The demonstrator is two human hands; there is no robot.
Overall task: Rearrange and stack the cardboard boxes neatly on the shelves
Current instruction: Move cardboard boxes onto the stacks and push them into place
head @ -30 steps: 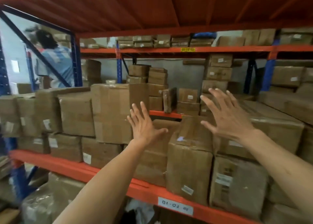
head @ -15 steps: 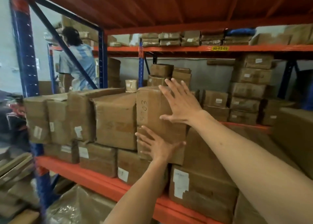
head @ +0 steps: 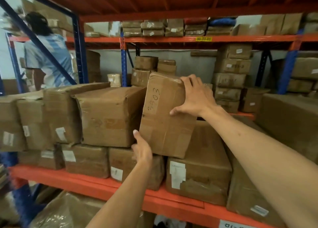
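Right hand (head: 195,96) fingers curl over the top right corner of a tilted cardboard box (head: 166,117) marked "3503", thumb on its front. Left hand (head: 142,149) grips the box's lower left corner, thumb up along the edge, other fingers hidden beneath. The box leans on end on the orange shelf (head: 82,181), touching a larger box (head: 110,117) to its left, above a lower row of boxes. Further left, a person (head: 44,59) in a light blue shirt stands beyond the blue upright (head: 78,48)
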